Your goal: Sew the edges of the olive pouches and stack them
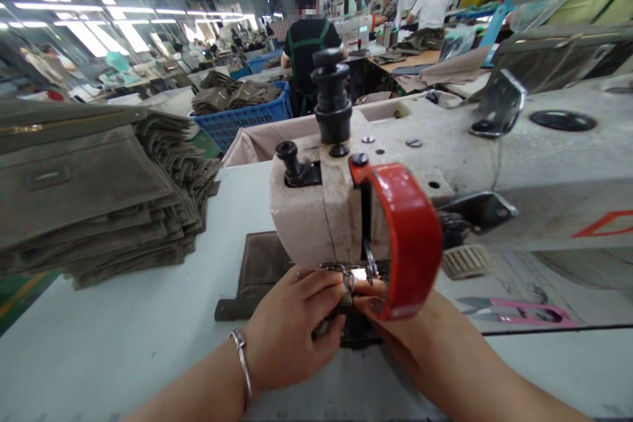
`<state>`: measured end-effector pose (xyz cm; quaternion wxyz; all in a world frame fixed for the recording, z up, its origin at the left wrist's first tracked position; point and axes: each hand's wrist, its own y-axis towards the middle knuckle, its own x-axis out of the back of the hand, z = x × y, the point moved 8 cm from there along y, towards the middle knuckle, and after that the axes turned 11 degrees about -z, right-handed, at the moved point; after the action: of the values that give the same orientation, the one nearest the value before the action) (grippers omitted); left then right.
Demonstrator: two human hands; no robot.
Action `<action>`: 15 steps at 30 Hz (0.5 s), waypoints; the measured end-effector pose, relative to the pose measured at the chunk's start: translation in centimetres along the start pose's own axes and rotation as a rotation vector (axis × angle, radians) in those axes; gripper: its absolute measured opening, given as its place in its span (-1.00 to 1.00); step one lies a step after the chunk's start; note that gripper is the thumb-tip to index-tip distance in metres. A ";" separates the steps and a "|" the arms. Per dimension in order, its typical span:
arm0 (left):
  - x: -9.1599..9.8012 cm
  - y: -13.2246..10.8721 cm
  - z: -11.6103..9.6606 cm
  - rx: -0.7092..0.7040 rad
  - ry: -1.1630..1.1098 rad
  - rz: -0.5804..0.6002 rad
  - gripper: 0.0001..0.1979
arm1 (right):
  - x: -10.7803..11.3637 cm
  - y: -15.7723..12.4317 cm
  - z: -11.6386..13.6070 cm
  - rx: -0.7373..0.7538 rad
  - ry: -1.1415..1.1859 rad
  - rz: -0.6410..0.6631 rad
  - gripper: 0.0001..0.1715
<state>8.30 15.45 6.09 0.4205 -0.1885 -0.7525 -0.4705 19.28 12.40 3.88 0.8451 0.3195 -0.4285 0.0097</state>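
Observation:
Under the head of a white sewing machine (316, 224) lies a dark grey-brown fabric piece (267, 264), partly hidden by the machine and my hands. My left hand (291, 323), with a bracelet at the wrist, presses on this piece just left of the needle area, thumb and fingers drawn together at its edge. Close by on the right, my right hand (395, 323) has its fingertips at the same work beside the presser foot; the red guard (413, 237) hides part of it. Both hands seem to hold the fabric's edge between the fingers.
A tall stack of similar fabric pieces (93, 191) stands on the white table (123, 336) at left. Pink thread snips (524, 311) lie right of my right hand. Behind are a blue crate (247, 122) of pieces and a person (309, 46) with their back turned.

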 end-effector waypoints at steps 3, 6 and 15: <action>-0.2 -0.1 0.2 0.002 0.016 0.000 -0.86 | 0.5 0.1 0.0 -0.005 -0.016 -0.056 -0.66; -0.2 -0.2 0.1 -0.007 0.034 -0.021 -0.85 | 0.9 0.1 -0.4 -0.067 -0.027 -0.095 -0.74; 0.0 -0.4 -0.4 0.020 0.002 -0.110 -0.78 | 0.7 0.1 0.2 -0.009 0.003 -0.121 -0.63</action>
<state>8.17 14.93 5.91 0.3965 -0.1419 -0.7660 -0.4856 19.48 12.20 4.54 0.8462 0.3411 -0.4072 -0.0425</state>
